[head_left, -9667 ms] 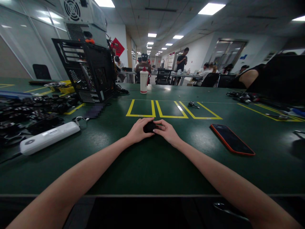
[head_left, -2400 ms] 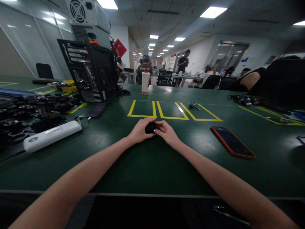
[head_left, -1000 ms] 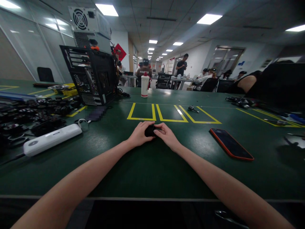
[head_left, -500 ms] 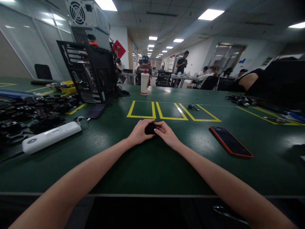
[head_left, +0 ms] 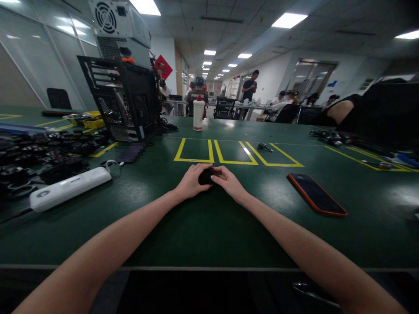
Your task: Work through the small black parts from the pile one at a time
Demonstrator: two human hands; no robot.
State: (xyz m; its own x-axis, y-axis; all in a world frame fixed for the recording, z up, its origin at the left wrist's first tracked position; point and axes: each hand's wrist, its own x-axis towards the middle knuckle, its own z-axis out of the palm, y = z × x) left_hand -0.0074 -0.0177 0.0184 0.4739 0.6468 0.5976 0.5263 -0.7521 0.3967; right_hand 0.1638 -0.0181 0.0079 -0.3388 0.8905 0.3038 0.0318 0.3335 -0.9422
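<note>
A small black object [head_left: 205,176] is held between my hands just above the green table [head_left: 209,226], near its middle; its kind cannot be made out. My left hand [head_left: 192,181] wraps round it from the left, thumb below and fingers over the top. From the right, my right hand [head_left: 229,182] pinches at its edge with thumb and fingers. What lies between those right fingertips is mostly hidden. Beyond my hands are yellow tape outlines [head_left: 193,159], and a small dark metal piece [head_left: 265,147] lies in the rightmost one.
A phone with an orange case [head_left: 317,194] lies to the right. At left are a white power strip [head_left: 72,187], a heap of black parts [head_left: 42,152] and an open computer case [head_left: 131,100]. A white cup [head_left: 198,115] stands farther back. People are in the background.
My right fingers have shifted very slightly against the black object. Otherwise hands and things stay where they were.
</note>
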